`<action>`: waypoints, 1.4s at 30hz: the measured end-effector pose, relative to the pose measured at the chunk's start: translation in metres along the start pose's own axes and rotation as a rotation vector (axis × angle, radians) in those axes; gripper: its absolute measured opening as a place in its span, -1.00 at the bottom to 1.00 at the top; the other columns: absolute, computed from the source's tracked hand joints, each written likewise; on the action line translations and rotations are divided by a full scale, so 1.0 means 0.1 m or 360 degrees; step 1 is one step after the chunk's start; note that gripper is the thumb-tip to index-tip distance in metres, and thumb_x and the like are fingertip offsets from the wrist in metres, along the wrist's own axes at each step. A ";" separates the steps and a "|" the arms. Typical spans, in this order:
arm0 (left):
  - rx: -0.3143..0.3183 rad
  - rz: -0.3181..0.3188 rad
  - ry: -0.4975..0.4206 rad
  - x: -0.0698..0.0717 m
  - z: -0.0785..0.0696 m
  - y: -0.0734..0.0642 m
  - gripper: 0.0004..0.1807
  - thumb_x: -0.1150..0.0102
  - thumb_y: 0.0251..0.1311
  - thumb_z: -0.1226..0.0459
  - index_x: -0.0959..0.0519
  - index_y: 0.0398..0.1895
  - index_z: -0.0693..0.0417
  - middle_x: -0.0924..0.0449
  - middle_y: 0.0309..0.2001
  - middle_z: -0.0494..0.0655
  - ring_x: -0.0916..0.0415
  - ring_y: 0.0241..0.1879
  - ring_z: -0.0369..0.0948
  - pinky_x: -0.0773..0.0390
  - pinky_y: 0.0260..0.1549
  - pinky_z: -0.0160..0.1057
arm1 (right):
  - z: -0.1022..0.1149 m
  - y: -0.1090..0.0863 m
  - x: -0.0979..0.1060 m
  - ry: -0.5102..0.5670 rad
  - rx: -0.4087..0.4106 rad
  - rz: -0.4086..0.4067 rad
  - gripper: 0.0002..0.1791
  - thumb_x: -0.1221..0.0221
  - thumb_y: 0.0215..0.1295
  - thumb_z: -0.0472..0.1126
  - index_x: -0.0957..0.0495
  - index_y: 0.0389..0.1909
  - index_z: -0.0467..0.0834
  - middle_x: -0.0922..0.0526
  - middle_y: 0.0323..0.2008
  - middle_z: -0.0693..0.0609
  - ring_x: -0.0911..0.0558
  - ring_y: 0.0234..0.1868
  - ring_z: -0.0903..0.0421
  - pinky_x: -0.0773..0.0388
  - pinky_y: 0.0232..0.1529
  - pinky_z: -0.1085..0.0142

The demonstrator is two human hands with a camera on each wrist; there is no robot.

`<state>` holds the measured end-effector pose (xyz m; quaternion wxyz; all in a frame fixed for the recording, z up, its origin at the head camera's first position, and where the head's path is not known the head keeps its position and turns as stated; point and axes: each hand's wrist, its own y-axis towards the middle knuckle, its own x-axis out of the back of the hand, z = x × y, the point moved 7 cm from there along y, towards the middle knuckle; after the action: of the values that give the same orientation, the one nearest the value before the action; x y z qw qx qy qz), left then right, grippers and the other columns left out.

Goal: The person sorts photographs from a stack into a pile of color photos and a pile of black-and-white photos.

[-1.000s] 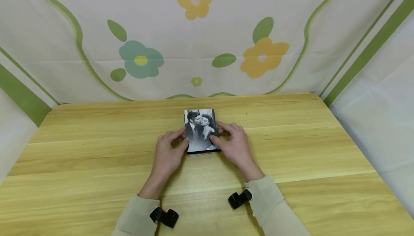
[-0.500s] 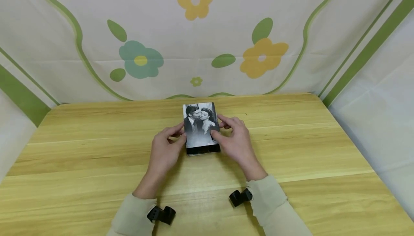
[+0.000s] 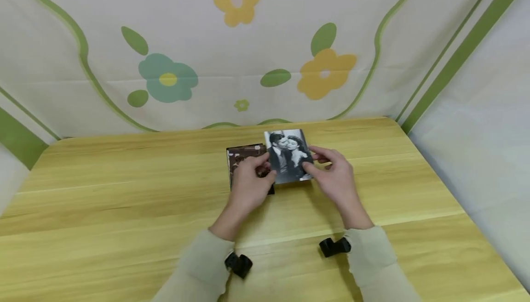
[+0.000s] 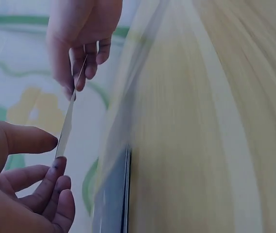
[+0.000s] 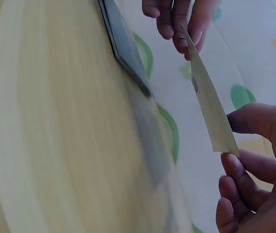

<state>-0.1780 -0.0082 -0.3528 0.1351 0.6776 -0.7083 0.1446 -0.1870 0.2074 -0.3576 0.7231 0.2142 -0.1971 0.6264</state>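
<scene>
A black-and-white photo card (image 3: 287, 157) of a couple is held off the table between both hands. My left hand (image 3: 250, 180) pinches its left edge between thumb and fingers. On the opposite edge, the thumb of my right hand (image 3: 336, 180) lies on the picture, with fingers behind. Both wrist views show the card nearly edge-on, and its pale back (image 5: 208, 104) faces the right wrist camera. Left of it, partly hidden under my left hand, a stack of picture cards (image 3: 244, 151) with a dark brown top picture lies on the table.
The wooden table (image 3: 124, 228) spreads around the hands. Behind it hangs a white cloth (image 3: 232, 63) printed with flowers and green bands, and pale cloth also borders both sides. Black wrist cameras (image 3: 239, 265) sit at both beige cuffs.
Both hands have lifted the couple's photo card off the stack and carried it right, uncovering the brown picture below. The head view has also shifted slightly to the right.
</scene>
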 end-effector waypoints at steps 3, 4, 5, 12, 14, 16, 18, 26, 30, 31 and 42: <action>-0.0008 0.0085 -0.0001 -0.23 -0.10 0.03 -0.36 -0.40 0.31 0.41 -0.51 0.47 0.23 -0.67 0.05 0.02 -0.55 0.05 -0.03 -0.59 0.06 -0.07 | -0.10 -0.01 0.21 -0.0042 -0.0035 -0.0049 -0.49 -0.37 0.45 -0.11 -0.64 0.38 -0.07 -0.71 0.12 -0.18 -0.59 0.21 -0.08 -0.43 0.19 0.15; -0.0012 0.0110 -0.0001 -0.29 -0.12 0.04 -0.35 -0.41 0.30 0.40 -0.51 0.47 0.24 -0.67 0.05 0.01 -0.54 0.05 -0.04 -0.59 0.07 -0.08 | -0.12 -0.02 0.27 -0.0059 -0.0043 -0.0064 -0.49 -0.36 0.46 -0.11 -0.64 0.38 -0.07 -0.70 0.12 -0.18 -0.59 0.21 -0.09 -0.42 0.18 0.16; -0.0017 0.0134 -0.0011 -0.35 -0.14 0.04 -0.35 -0.41 0.30 0.41 -0.50 0.47 0.26 -0.66 0.05 0.02 -0.52 0.04 -0.04 -0.58 0.05 -0.09 | -0.14 -0.02 0.32 -0.0079 -0.0047 -0.0072 -0.49 -0.36 0.47 -0.11 -0.63 0.39 -0.07 -0.70 0.13 -0.18 -0.58 0.22 -0.09 -0.42 0.18 0.17; -0.0032 0.0166 0.0036 -0.54 -0.13 0.08 -0.39 -0.39 0.30 0.45 -0.53 0.43 0.35 -0.64 -0.01 0.07 -0.49 -0.04 -0.07 -0.55 -0.02 -0.15 | -0.25 -0.03 0.38 -0.0234 -0.0046 -0.0003 -0.45 -0.33 0.50 -0.05 -0.59 0.43 -0.13 -0.65 0.17 -0.19 -0.58 0.24 -0.15 -0.45 0.23 0.06; -0.0046 0.0171 0.0096 -0.58 -0.12 0.09 -0.40 -0.40 0.28 0.45 -0.54 0.41 0.38 -0.64 -0.04 0.07 -0.51 -0.08 -0.10 -0.58 -0.05 -0.18 | -0.28 -0.01 0.37 -0.0261 -0.0056 0.0012 -0.45 -0.34 0.49 -0.08 -0.58 0.43 -0.15 -0.65 0.18 -0.21 -0.59 0.24 -0.17 -0.49 0.26 0.00; -0.0052 0.0184 0.0184 -0.63 -0.10 0.10 -0.40 -0.41 0.28 0.43 -0.55 0.39 0.38 -0.65 -0.07 0.06 -0.52 -0.12 -0.13 -0.60 -0.08 -0.20 | -0.33 0.01 0.37 -0.0288 -0.0068 0.0025 -0.45 -0.34 0.48 -0.11 -0.59 0.42 -0.17 -0.64 0.19 -0.23 -0.60 0.23 -0.19 -0.52 0.27 -0.06; -0.0033 0.0220 0.0256 -0.68 -0.09 0.12 -0.39 -0.41 0.30 0.40 -0.54 0.41 0.37 -0.65 -0.06 0.04 -0.51 -0.12 -0.15 -0.59 -0.08 -0.20 | -0.37 0.02 0.36 -0.0312 -0.0081 0.0043 -0.46 -0.34 0.48 -0.12 -0.59 0.42 -0.18 -0.65 0.20 -0.26 -0.61 0.24 -0.21 -0.53 0.28 -0.11; 0.0001 0.0427 0.0548 -0.82 -0.07 0.16 -0.33 -0.41 0.36 0.26 -0.48 0.48 0.34 -0.59 0.01 0.06 -0.48 0.02 -0.05 -0.57 -0.02 -0.11 | -0.52 0.04 0.33 -0.0420 -0.0091 0.0124 -0.47 -0.29 0.51 -0.14 -0.57 0.41 -0.27 -0.70 0.16 -0.30 -0.62 0.23 -0.28 -0.55 0.26 -0.18; -0.0009 0.0452 0.0623 -0.84 -0.06 0.16 -0.33 -0.41 0.36 0.24 -0.50 0.48 0.32 -0.57 0.00 0.05 -0.45 0.01 -0.06 -0.53 -0.02 -0.13 | -0.53 0.05 0.33 -0.0440 -0.0087 0.0121 -0.47 -0.31 0.50 -0.14 -0.58 0.39 -0.26 -0.69 0.16 -0.30 -0.62 0.21 -0.28 -0.55 0.26 -0.18; -0.0009 0.0453 0.0628 -0.84 -0.06 0.16 -0.33 -0.41 0.36 0.24 -0.49 0.48 0.32 -0.57 -0.01 0.04 -0.44 0.00 -0.06 -0.53 -0.01 -0.14 | -0.53 0.05 0.33 -0.0445 -0.0088 0.0122 -0.48 -0.31 0.50 -0.14 -0.59 0.38 -0.26 -0.69 0.15 -0.30 -0.62 0.21 -0.28 -0.55 0.26 -0.18; 0.0021 0.0444 0.0624 -0.80 -0.03 0.13 -0.33 -0.40 0.38 0.21 -0.49 0.50 0.28 -0.56 0.00 0.02 -0.43 0.02 -0.06 -0.51 0.03 -0.11 | -0.54 0.07 0.28 -0.0466 -0.0087 0.0143 -0.47 -0.34 0.48 -0.10 -0.61 0.36 -0.25 -0.67 0.16 -0.31 -0.61 0.22 -0.29 -0.54 0.25 -0.18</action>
<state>-0.1875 0.0677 -0.3813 0.2442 0.5330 -0.7543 0.2953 -0.1888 0.2614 -0.3866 0.6635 0.2746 -0.3267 0.6145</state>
